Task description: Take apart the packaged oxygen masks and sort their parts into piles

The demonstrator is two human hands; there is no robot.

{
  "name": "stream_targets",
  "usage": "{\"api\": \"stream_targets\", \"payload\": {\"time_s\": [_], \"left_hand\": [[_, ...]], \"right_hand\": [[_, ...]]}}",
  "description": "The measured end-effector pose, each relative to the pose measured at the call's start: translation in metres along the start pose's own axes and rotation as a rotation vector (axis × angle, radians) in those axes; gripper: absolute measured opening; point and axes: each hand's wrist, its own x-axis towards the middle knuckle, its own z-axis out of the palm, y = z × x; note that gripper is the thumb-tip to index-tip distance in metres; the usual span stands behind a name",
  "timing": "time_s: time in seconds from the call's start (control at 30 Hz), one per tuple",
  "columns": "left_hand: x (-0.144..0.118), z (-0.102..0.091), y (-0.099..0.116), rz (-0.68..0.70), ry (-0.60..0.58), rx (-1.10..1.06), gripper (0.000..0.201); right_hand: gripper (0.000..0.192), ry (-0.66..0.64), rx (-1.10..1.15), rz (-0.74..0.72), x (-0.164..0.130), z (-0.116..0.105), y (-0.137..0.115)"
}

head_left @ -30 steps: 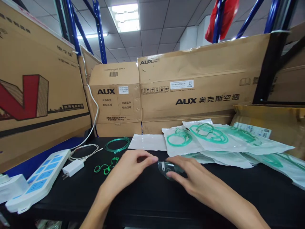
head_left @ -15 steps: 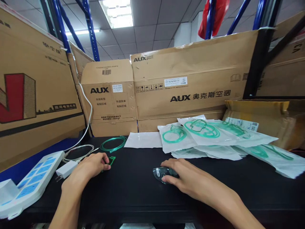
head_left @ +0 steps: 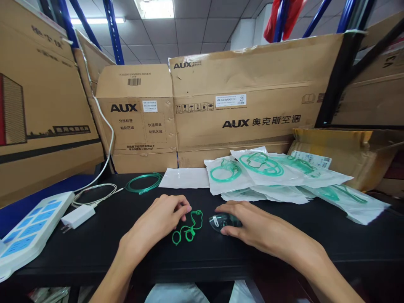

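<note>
Sealed clear pouches (head_left: 271, 172), each containing a green mask and tubing, lie overlapped in a heap at 1 o'clock from the hands, on the table (head_left: 94, 248); one flat white pouch (head_left: 186, 177) lies just beside the heap at 12 o'clock, contents not discernible. The right hand (head_left: 249, 223) rests palm-down over a clear mask (head_left: 221, 221) on the table, its grip closed loosely on the mask from above, fingertips touching the shell. The left hand (head_left: 158, 221) lies just beside it at 9 o'clock, thumb and forefinger pinched together on one end of a green elastic strap (head_left: 187, 229), which trails in loops on the table between the two hands. A coil of green tubing (head_left: 143, 184) lies at 11 o'clock, well apart from the hands. Further toward 9 o'clock are a white charger (head_left: 77, 216) with a coiled white cable (head_left: 94, 193), and a white power strip (head_left: 28, 233) at the table's left edge. The table is black. Brown cardboard cartons (head_left: 240, 109) marked AUX stand along its far edge and left side; an open carton (head_left: 341, 151) stands at 2 o'clock. Blue racking uprights (head_left: 110, 25) and a tiled ceiling with a lit panel show above.
</note>
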Motion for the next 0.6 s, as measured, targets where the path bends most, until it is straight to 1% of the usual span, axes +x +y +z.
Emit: {"api": "stream_targets", "payload": {"time_s": [0.07,0.17,0.23,0.33,0.4,0.5,0.6], "left_hand": [[-0.005,-0.008,-0.003,0.041,0.019,0.012,0.028],[-0.010,-0.017,-0.010,0.081,-0.037,0.003,0.024],[-0.012,-0.018,-0.012,0.101,-0.089,-0.009,0.023],[-0.013,-0.015,-0.012,0.130,-0.152,0.004,0.019],[-0.014,-0.013,-0.011,0.140,-0.177,0.019,0.019],[-0.015,-0.013,-0.011,0.147,-0.183,0.033,0.022],[-0.014,-0.013,-0.012,0.169,-0.160,0.025,0.027]], "right_hand": [[0.045,0.057,-0.016,-0.033,-0.001,-0.001,-0.006],[0.030,0.139,-0.045,-0.168,0.002,0.001,-0.026],[0.022,0.140,-0.071,-0.288,0.004,0.007,-0.041],[0.018,0.095,-0.168,-0.405,0.007,0.020,-0.056],[0.023,0.078,-0.246,-0.455,0.009,0.031,-0.058],[0.029,0.103,-0.316,-0.506,0.012,0.045,-0.053],[0.025,0.139,-0.331,-0.526,0.017,0.051,-0.047]]}}
